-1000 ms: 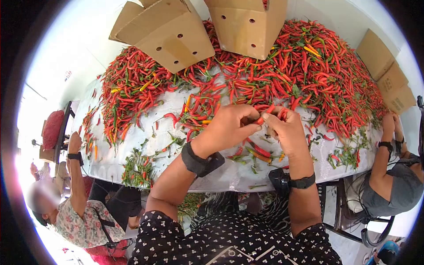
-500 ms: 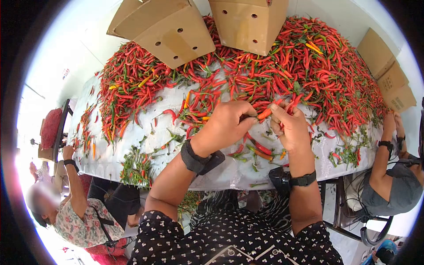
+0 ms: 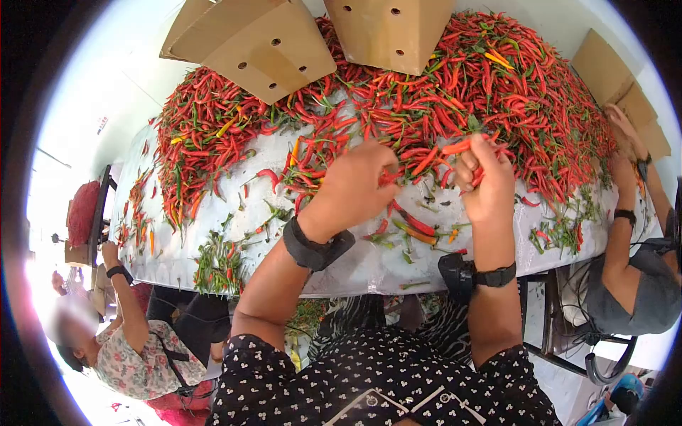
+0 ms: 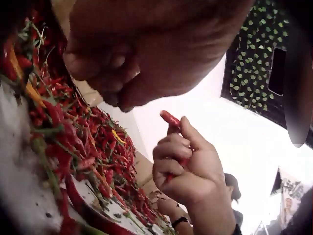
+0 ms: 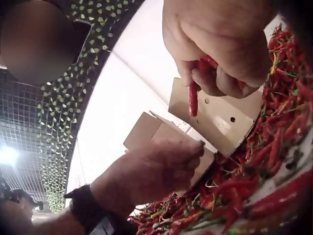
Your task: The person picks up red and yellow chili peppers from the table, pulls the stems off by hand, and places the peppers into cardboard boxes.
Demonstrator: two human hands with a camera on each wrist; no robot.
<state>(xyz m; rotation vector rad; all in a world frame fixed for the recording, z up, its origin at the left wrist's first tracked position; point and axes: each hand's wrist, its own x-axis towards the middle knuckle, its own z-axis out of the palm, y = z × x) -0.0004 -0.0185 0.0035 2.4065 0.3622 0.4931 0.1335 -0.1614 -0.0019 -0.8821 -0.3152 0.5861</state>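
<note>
My right hand (image 3: 491, 186) pinches a red chili pepper (image 3: 456, 147) between thumb and forefinger. More red chilies (image 5: 208, 61) are tucked under its curled fingers in the right wrist view. To its left, my left hand (image 3: 355, 188) hovers over the table with fingers bent toward the thumb. A small dark green bit, like a chili stem (image 5: 202, 143), shows at the left fingertips in the right wrist view. Both hands are apart, above loose chilies. A large heap of red chilies (image 3: 526, 106) spreads behind them on the pale-covered table (image 3: 341, 280).
Two cardboard boxes (image 3: 266, 53) (image 3: 391, 32) stand in the heap at the back. Picked green stems (image 3: 220, 263) lie in a pile at the front left, with another stem pile (image 3: 558, 234) at right. Other people sit at both ends, one hand (image 3: 624, 170) near the right edge.
My hands met at a chili, then drew apart. The right hand moved right and up with the chili in its pinch; the left shifted slightly left. The person at right raised a hand toward the cardboard.
</note>
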